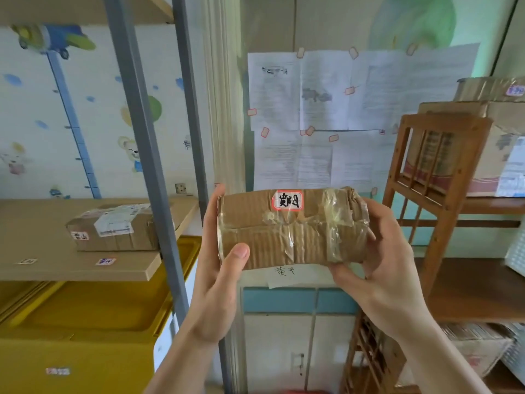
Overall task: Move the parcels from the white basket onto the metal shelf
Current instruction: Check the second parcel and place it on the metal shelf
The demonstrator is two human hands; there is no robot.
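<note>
I hold a small brown cardboard parcel (289, 231) wrapped in clear tape, with a red-edged white label on top, at chest height in the middle of the view. My left hand (221, 268) grips its left end, thumb on the front face. My right hand (380, 251) grips its right end. The metal shelf (153, 155) with grey uprights and a tan board stands to the left. Another taped parcel (113, 227) lies on that board. The white basket is out of view.
A yellow bin (93, 317) sits under the shelf board. A wooden rack (443, 194) with cardboard boxes stands at the right. Papers (326, 115) are taped to the wall ahead, above a low blue and white cabinet (298, 331).
</note>
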